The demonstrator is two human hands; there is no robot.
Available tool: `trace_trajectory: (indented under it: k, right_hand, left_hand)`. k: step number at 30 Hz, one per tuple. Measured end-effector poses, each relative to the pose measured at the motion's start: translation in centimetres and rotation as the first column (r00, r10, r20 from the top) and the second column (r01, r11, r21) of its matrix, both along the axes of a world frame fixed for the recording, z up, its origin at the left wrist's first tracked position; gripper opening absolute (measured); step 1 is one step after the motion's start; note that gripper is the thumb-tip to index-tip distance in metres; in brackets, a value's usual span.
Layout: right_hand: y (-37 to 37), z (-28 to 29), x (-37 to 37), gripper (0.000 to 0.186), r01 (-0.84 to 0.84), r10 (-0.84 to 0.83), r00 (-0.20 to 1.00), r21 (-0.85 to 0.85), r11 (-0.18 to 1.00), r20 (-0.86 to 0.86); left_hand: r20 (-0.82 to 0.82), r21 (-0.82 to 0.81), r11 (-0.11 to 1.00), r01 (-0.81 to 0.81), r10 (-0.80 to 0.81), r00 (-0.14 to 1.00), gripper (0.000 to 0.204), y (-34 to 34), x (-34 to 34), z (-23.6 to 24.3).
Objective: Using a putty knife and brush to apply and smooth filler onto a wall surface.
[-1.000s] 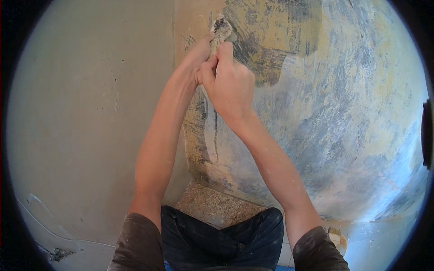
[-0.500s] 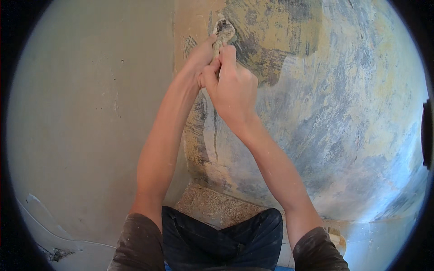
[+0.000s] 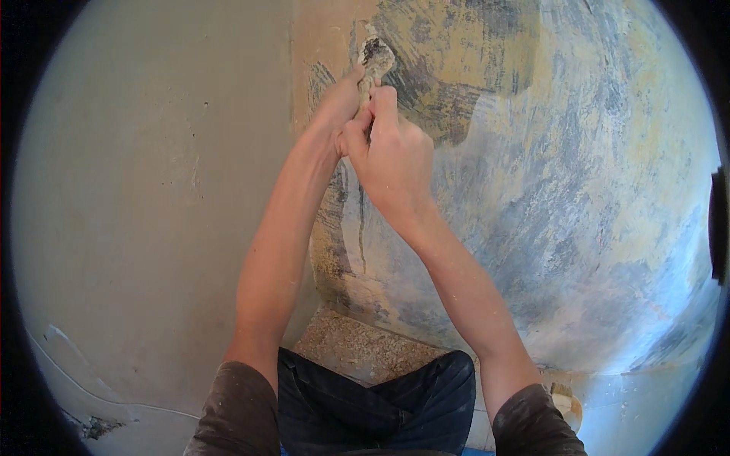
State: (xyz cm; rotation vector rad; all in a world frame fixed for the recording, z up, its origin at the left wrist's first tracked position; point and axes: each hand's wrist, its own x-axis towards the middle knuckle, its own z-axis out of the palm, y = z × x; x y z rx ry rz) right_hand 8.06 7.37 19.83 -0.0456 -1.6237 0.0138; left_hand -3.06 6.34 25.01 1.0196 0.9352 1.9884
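A rough hole (image 3: 375, 55) with a dark inside and pale, crumbly edges is broken into the patchy wall (image 3: 517, 197). A narrow yellowish, rough strip runs down from it between my hands; whether it is wall or something held, I cannot tell. My left hand (image 3: 340, 106) is just below and left of the hole, its thumb side against the strip and most fingers hidden. Close against it on the right, my right hand (image 3: 394, 152) is closed, thumb and bent forefinger drawn together. Whatever it grips is hidden.
To the left is a smooth grey-beige wall (image 3: 144, 175), with a thin white cable (image 3: 99, 397) low down. Gritty rubble covers a surface (image 3: 353, 342) in the corner by my knees. A pale yellowish, rounded object (image 3: 566, 406) is near my right sleeve.
Both hands have shifted slightly down along the wall, showing a little more of the strip under the hole. My right hand stays closed.
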Motion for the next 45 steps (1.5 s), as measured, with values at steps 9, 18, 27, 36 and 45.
trace_trajectory:
  k: [9,18,27,36,45]
  right_hand:
    - [0.6,-0.6,-0.8,0.019,0.034,-0.034,0.999,0.007,0.999,-0.027]
    - [-0.3,0.4,-0.8,0.015,0.006,-0.005,0.999,0.021,1.000,-0.039]
    - [0.3,0.5,-1.6,0.014,0.003,-0.003,1.000,0.023,1.000,-0.006]
    - [0.1,0.5,-2.5,0.016,0.008,-0.008,1.000,0.012,1.000,-0.001]
    - [0.2,-0.2,-3.4,0.017,-0.023,0.023,1.000,-0.011,1.000,-0.014]
  left_hand:
    - [-0.011,-0.041,0.999,-0.006,0.005,1.000,0.034,0.7,-1.2,-0.3]
    - [-0.042,0.023,0.992,0.125,-0.124,0.991,0.034,1.0,-3.1,0.3]
    - [-0.001,-0.038,0.998,0.041,-0.041,0.999,0.031,-0.6,-0.6,0.8]
    - [-0.055,-0.070,0.997,-0.030,0.027,0.998,0.033,0.2,-2.5,0.9]
    - [-0.080,-0.081,0.989,-0.123,0.116,0.990,0.034,-0.5,-2.1,1.0]
